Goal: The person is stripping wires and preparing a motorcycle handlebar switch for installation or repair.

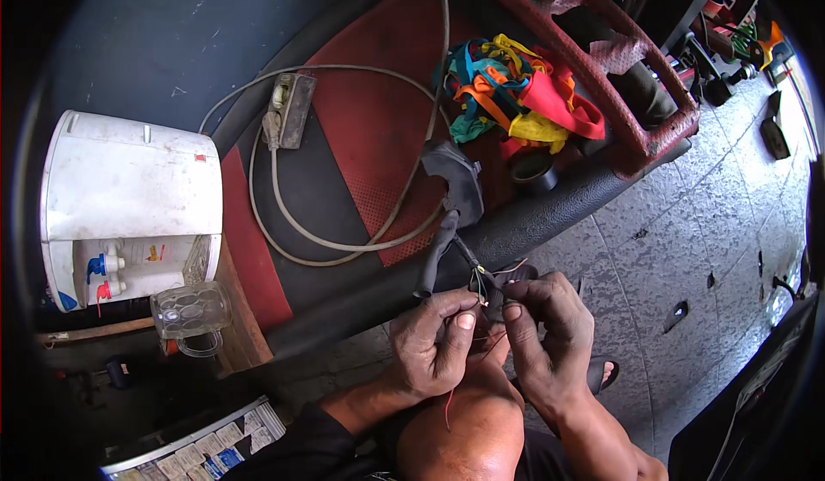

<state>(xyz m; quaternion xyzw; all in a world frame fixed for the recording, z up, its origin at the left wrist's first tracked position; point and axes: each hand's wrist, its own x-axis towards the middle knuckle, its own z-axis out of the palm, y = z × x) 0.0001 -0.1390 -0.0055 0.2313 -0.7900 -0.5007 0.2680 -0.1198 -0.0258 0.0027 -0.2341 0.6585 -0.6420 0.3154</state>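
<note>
Upholstery in black and red (361,120) lay ahead of the grip, filling most of the space beyond both hands, and a grey floor (636,378) spread out to the right of them. Well to the left of the grip stood a white water dispenser (129,189). A red frame (653,144) slanted ahead and to the right, with a heap of bright cloth strips (524,94) beside it, nearer the line of the hands.

The left hand (434,344) was pinched nearly closed, thumb tip and forefinger tip meeting on thin wires (481,283). The right hand (550,335) faced it, just beside; its thumb and forefinger were bent with only a narrow space between their tips, and whether a strand was caught there could not be told.

A clear mug (191,309) sat far to the left of the grip, below the dispenser's taps. Ahead and left was a socket block (296,112) with a plug in it. A dark plastic piece (454,185) rested straight ahead, near the fingers. The wires fanned out between the two hands, and one red strand (448,412) hung below the left one.
</note>
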